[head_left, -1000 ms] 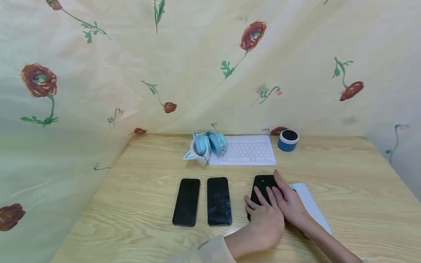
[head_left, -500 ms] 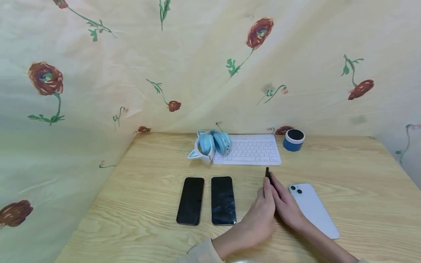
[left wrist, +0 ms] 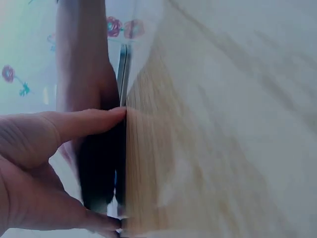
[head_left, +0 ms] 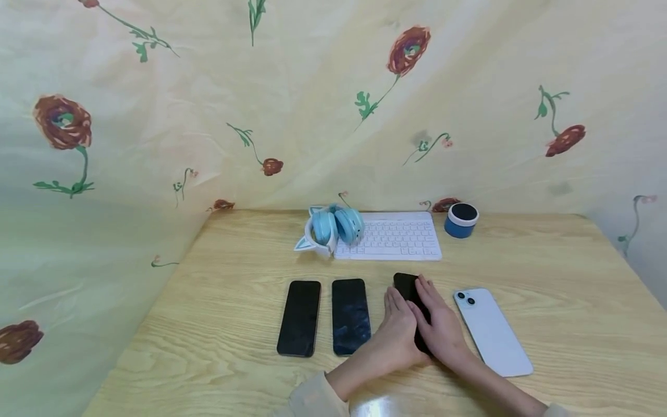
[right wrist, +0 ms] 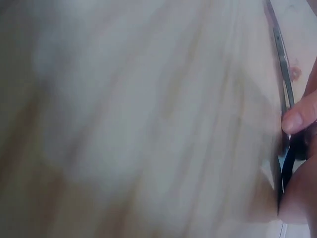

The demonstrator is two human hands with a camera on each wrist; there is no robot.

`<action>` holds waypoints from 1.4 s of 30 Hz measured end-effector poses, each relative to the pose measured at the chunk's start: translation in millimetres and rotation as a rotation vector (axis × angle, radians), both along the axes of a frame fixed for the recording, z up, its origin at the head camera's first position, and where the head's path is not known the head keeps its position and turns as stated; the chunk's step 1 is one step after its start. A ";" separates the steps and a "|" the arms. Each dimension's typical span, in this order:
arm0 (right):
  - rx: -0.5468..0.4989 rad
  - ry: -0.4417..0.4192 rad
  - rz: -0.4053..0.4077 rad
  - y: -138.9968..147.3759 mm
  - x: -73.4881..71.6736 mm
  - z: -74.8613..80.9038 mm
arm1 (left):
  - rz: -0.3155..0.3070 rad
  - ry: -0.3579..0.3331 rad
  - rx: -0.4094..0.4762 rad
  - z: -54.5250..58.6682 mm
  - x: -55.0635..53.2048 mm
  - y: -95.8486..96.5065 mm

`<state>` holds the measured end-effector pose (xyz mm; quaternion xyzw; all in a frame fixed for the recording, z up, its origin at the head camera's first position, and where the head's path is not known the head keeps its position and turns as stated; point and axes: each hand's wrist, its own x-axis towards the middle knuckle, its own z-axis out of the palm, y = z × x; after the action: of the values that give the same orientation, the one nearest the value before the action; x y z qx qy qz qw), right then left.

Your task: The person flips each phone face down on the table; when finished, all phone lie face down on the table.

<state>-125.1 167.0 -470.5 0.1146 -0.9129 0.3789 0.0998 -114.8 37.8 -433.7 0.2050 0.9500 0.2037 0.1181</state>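
Note:
A black phone (head_left: 406, 282) lies between my hands, low over the wooden table, its lower part partly covered by them. My left hand (head_left: 397, 335) holds its left side; the left wrist view shows the thumb and a finger at the phone's edge. On the other side my right hand (head_left: 443, 331) grips the right edge, fingers along it and thumb towards the middle. Left of the hands two more black phones, one (head_left: 299, 318) and another (head_left: 351, 317), lie side by side. To the right, a white phone (head_left: 494, 333) rests with its two camera lenses up.
At the back stand light-blue cat-ear headphones (head_left: 333, 229), overlapping a white keyboard (head_left: 398, 236). A small blue-and-white round speaker-like object (head_left: 461, 220) is right of the keyboard. Floral cloth (head_left: 323, 104) hangs behind the table (head_left: 229, 324).
The black phone lay flat under both hands, then stood on edge between them. Now it has come down leftward to a low position, with both hands still on it.

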 end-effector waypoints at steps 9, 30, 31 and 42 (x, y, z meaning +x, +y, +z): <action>0.118 -0.022 0.001 -14.7 -1.9 5.2 | -0.011 -0.033 -0.134 5.7 -4.9 -7.0; 0.192 0.022 -0.005 129.5 -7.7 12.8 | -0.074 0.069 -0.359 -5.7 40.6 132.3; 0.190 0.027 -0.007 130.0 -6.5 11.4 | -0.070 0.050 -0.372 -8.6 40.6 135.4; 0.212 0.121 -0.044 127.2 0.1 7.4 | -0.047 0.134 -0.591 -10.1 34.1 145.6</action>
<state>-125.0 294.2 -463.1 0.1271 -0.9424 0.2704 0.1506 -80.7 183.4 -443.9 0.1968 0.9688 -0.0981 0.1142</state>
